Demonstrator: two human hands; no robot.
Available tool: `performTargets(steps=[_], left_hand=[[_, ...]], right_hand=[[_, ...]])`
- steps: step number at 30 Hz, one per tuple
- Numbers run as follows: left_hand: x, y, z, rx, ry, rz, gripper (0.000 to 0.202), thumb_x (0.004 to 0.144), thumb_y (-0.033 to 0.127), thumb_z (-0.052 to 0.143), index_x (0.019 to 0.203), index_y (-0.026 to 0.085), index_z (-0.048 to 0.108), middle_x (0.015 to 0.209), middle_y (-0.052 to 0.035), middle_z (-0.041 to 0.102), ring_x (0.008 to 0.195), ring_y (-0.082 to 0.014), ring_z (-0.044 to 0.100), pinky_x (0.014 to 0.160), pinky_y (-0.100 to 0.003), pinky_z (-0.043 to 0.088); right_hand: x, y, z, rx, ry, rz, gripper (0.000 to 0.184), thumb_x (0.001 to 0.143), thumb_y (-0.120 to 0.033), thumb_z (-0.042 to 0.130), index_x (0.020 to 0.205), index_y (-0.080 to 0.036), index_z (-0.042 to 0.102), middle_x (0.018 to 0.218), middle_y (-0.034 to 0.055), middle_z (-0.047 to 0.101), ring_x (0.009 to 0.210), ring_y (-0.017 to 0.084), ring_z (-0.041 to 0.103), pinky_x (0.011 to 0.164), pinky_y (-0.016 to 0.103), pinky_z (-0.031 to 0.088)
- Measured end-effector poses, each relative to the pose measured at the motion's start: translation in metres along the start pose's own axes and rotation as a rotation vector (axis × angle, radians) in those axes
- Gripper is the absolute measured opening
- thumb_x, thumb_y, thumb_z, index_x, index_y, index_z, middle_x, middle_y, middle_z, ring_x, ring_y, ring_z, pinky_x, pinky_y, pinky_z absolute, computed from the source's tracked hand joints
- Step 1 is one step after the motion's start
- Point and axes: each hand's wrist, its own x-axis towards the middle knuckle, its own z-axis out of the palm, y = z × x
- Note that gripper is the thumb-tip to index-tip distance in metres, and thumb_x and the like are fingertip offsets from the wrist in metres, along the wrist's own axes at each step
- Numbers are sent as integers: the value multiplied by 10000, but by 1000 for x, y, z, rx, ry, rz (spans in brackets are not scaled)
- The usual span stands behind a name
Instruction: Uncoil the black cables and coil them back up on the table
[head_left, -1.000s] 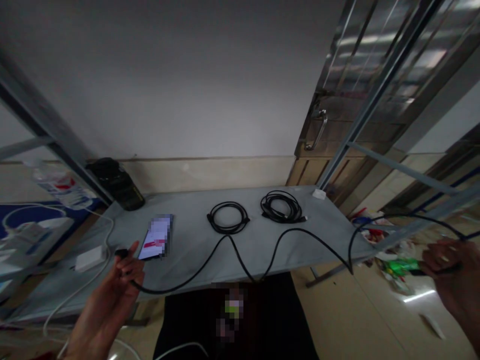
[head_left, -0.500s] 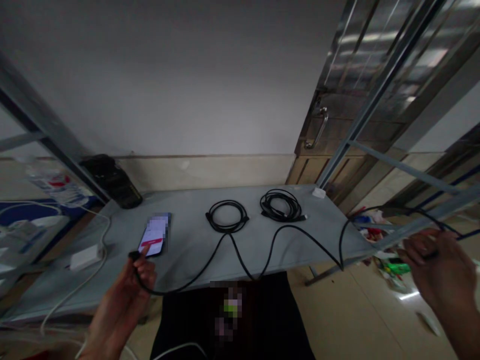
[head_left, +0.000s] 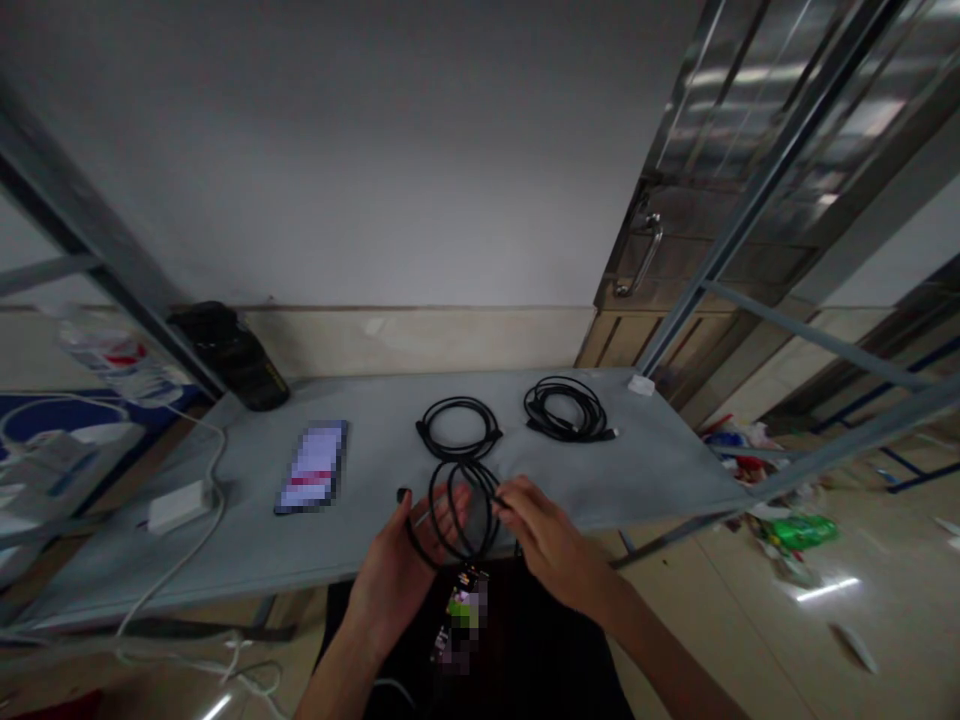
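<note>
Loops of a black cable hang between my two hands over the table's front edge. My left hand has its palm turned up; the cable's plug end stands by the thumb and the loops cross the fingers. My right hand pinches the cable at the right side of the loops. Just behind them lies a coiled black cable, and to its right another coiled black cable rests on the table.
On the grey table are a phone, a white adapter, a dark bottle and a small white block. Metal posts rise at both sides. A green bottle lies on the floor at right.
My right hand has come in from the far right to beside my left, which moved rightward. The cable, stretched wide before, is now gathered into loops between them.
</note>
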Motion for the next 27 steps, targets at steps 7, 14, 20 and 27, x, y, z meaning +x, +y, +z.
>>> performTargets(steps=[7, 14, 20, 27], left_hand=[[6, 21, 12, 57, -226, -58, 288, 1151, 251, 618, 1322, 55, 742, 755, 6, 652, 581, -122, 627, 649, -272, 597], [27, 54, 53, 488, -439, 57, 307, 1038, 430, 830, 1059, 130, 767, 580, 134, 297, 452, -56, 210, 521, -224, 395], [117, 90, 77, 991, -256, 573, 395, 933, 493, 831, 768, 203, 620, 596, 40, 520, 559, -150, 533, 660, -327, 517], [214, 128, 54, 1527, 162, 972, 397, 851, 304, 720, 1200, 117, 753, 955, -74, 769, 873, -242, 694, 851, -346, 518]], right_hand=[[4, 0, 57, -322, -303, -129, 106, 1166, -279, 591, 1217, -229, 669, 1089, 72, 815, 1010, 260, 795, 885, 363, 607], [35, 22, 50, -474, -205, -284, 386, 1166, -576, 593, 1119, -209, 701, 893, 68, 803, 875, 247, 798, 866, 356, 568], [126, 70, 31, -578, -141, -348, 474, 1174, -614, 538, 1122, -188, 741, 941, 103, 806, 932, 243, 777, 935, 370, 502], [201, 130, 50, -603, -181, -326, 518, 1114, -665, 639, 1093, -158, 741, 1032, 116, 788, 1046, 246, 725, 1033, 369, 480]])
